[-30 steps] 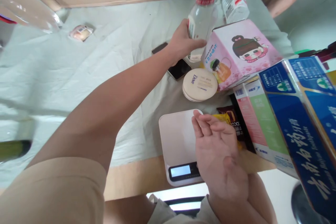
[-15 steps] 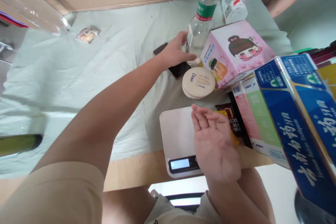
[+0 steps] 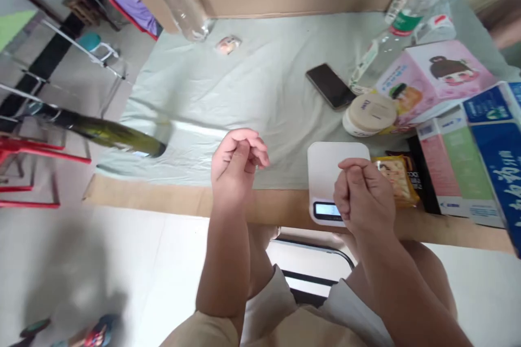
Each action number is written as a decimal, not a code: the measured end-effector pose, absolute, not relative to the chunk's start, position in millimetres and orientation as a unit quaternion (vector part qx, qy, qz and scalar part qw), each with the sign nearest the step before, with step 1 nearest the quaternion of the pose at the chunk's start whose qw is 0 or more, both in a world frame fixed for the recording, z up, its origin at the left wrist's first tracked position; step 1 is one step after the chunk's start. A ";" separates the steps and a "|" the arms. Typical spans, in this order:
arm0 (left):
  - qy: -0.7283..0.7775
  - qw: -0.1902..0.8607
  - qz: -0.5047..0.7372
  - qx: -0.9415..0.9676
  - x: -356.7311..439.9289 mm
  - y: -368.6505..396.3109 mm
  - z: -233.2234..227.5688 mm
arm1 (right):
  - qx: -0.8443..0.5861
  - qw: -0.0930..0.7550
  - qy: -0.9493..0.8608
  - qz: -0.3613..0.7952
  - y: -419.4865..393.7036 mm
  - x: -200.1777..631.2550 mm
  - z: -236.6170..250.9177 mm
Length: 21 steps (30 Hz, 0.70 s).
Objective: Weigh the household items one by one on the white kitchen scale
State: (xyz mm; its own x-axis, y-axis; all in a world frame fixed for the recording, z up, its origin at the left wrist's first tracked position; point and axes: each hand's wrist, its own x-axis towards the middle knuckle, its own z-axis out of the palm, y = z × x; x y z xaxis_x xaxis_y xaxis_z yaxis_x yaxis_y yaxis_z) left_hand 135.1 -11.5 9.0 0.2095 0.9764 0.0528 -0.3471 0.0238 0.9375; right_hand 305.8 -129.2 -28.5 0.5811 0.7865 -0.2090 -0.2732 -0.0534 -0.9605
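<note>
My left grip (image 3: 238,160) hovers curled over the near edge of the desk (image 3: 260,87), and my right grip (image 3: 360,190) hangs over the near right corner of the scale (image 3: 331,171). Just right of that grip lies a snack packet (image 3: 396,176), and the cartons (image 3: 459,168) stand further right. Beyond it sits a round tub (image 3: 370,114), with the phone (image 3: 330,85) just left of the tub. A bottle (image 3: 118,135) lies well left of my left grip.
</note>
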 end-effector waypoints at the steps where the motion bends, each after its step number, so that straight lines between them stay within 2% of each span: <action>1: 0.345 0.613 0.552 0.448 117.8 -12.9 7.4 | -0.605 0.648 -0.214 0.410 -130.4 297.5 -28.3; 4: 0.352 0.570 0.631 0.392 71.3 -6.5 -0.7 | -0.622 0.611 -0.258 0.417 -122.8 267.2 -23.3; 8: 0.384 0.503 0.726 0.270 24.0 14.0 -16.2 | -0.619 0.465 -0.448 0.446 -78.8 209.0 -10.2; 10: 0.424 0.472 0.753 0.175 5.2 25.0 -25.3 | -0.577 0.422 -0.540 0.445 -42.9 173.2 -10.1; 15: 0.449 0.459 0.766 0.027 -31.8 44.9 -48.4 | -0.472 0.400 -0.653 0.437 66.1 86.2 -42.8; 21: 0.450 0.491 0.744 0.058 -52.3 56.4 -68.8 | -0.444 0.370 -0.685 0.444 158.0 22.4 -75.4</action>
